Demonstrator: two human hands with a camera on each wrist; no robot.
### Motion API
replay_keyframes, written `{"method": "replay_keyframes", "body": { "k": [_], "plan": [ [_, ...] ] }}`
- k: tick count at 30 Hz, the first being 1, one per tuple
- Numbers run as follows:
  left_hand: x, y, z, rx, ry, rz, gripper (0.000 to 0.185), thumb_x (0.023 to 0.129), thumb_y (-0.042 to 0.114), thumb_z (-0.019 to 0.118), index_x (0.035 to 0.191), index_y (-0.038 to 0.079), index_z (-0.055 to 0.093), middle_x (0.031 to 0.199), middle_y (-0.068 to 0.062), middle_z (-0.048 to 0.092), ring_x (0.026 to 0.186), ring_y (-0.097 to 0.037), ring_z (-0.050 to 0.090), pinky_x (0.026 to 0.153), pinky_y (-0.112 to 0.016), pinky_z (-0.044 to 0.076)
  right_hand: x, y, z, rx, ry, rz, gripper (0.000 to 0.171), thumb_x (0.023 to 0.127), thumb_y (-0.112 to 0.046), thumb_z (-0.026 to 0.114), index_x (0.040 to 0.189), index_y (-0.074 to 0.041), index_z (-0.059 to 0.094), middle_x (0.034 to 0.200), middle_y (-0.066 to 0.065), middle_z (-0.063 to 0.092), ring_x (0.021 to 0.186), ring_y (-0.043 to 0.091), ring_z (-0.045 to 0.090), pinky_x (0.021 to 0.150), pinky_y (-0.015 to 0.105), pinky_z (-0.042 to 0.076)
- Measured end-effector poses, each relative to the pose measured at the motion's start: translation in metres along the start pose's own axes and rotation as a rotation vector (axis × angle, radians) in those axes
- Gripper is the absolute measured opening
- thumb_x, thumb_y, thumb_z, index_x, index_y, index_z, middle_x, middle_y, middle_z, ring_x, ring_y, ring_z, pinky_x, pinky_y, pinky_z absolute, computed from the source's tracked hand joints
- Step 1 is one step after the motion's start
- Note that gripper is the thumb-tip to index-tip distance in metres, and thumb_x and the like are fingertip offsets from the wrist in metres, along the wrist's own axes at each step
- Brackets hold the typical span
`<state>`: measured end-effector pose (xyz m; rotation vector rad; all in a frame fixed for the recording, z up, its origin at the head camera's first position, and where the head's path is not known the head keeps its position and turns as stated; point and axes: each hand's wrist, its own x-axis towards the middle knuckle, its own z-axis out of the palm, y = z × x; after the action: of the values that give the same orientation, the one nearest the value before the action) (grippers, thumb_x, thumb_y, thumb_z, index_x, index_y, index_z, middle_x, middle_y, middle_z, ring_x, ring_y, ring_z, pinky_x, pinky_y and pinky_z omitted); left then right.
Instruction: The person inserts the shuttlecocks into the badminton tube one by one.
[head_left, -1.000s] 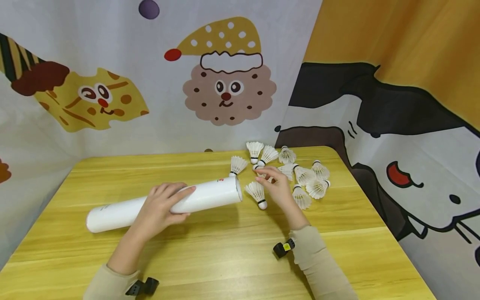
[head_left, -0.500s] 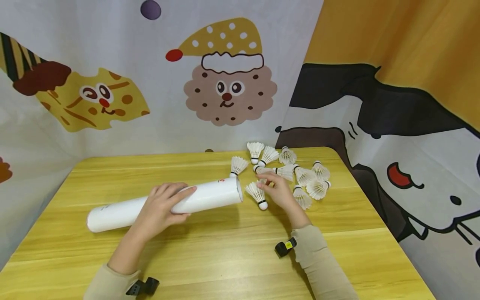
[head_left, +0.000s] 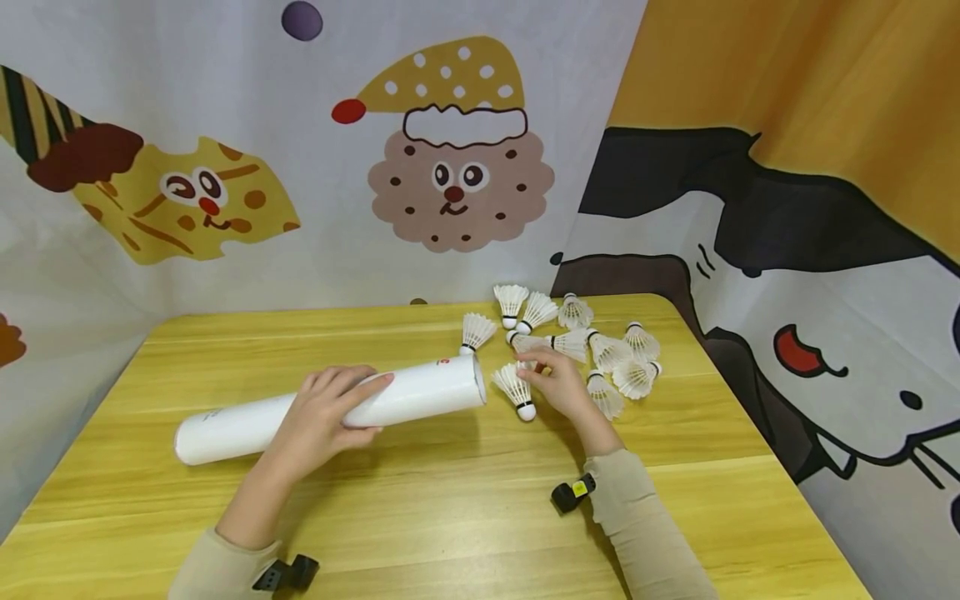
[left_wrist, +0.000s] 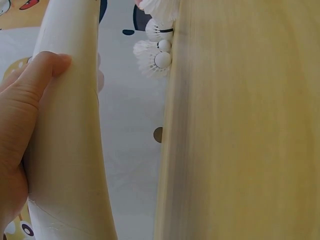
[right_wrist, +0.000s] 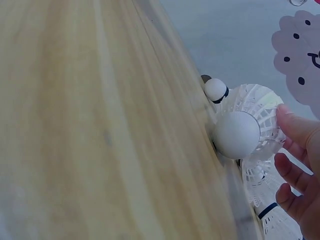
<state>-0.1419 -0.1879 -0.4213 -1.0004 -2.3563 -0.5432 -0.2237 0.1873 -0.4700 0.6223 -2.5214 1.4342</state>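
A long white tube (head_left: 420, 392) lies on the yellow wooden table (head_left: 450, 500), its open mouth pointing right. My left hand (head_left: 326, 417) grips it around the middle; in the left wrist view the fingers (left_wrist: 35, 85) wrap over the tube (left_wrist: 70, 140). My right hand (head_left: 561, 385) rests just right of the mouth. Its loosely curled fingertips touch the feather skirt of a white shuttlecock (head_left: 513, 388) lying on the table. In the right wrist view a fingertip (right_wrist: 297, 127) sits on that shuttlecock's skirt, behind its round cork (right_wrist: 237, 134).
Several more white shuttlecocks (head_left: 611, 354) lie scattered at the table's back right, some (left_wrist: 152, 55) seen from the left wrist. Cartoon-printed cloth walls (head_left: 450, 167) close in the back and right sides. Small black cameras (head_left: 572, 493) sit on both wrists.
My right hand has drawn back a little from the pile toward the shuttlecock beside the tube's mouth. The left hand and tube have stayed still.
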Motion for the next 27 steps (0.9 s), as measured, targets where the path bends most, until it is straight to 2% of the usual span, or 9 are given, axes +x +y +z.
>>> {"method": "replay_keyframes", "body": {
  "k": [10,17,24,27],
  "plan": [
    [0.000,0.000,0.000,-0.006,0.001,0.004,0.064,0.091,0.063,0.043,0.137,0.019,0.055,0.124,-0.009,0.057,0.107,-0.031,0.053,0.084,-0.053,0.040,-0.002,0.000,-0.003,0.012,0.028,0.003,0.022,0.081,-0.005,0.075,0.101,0.004,0.073,0.094,0.011,0.068,0.073,0.020,0.055,0.062,0.028,0.046],
    [0.001,0.001,-0.001,-0.013,-0.009,0.000,0.064,0.091,0.063,0.043,0.137,0.019,0.054,0.125,-0.009,0.057,0.109,-0.031,0.053,0.086,-0.054,0.040,-0.003,-0.002,-0.007,0.012,0.007,0.046,0.018,0.081,-0.007,0.075,0.096,0.003,0.074,0.089,0.009,0.069,0.070,0.020,0.054,0.059,0.027,0.045],
    [0.001,0.001,-0.001,-0.009,-0.004,0.000,0.064,0.091,0.064,0.043,0.137,0.020,0.054,0.126,-0.007,0.056,0.108,-0.030,0.053,0.085,-0.052,0.040,-0.003,-0.004,-0.012,0.053,0.004,0.053,0.010,0.080,-0.006,0.076,0.087,0.001,0.075,0.081,0.007,0.069,0.069,0.017,0.054,0.061,0.027,0.044],
    [0.001,0.001,-0.001,-0.008,-0.006,-0.001,0.065,0.091,0.064,0.043,0.137,0.020,0.055,0.126,-0.007,0.056,0.109,-0.031,0.053,0.085,-0.052,0.040,-0.004,-0.006,-0.015,0.083,0.011,0.061,0.005,0.079,0.000,0.075,0.084,0.001,0.074,0.079,0.009,0.068,0.068,0.016,0.053,0.061,0.025,0.043]
  ]
}}
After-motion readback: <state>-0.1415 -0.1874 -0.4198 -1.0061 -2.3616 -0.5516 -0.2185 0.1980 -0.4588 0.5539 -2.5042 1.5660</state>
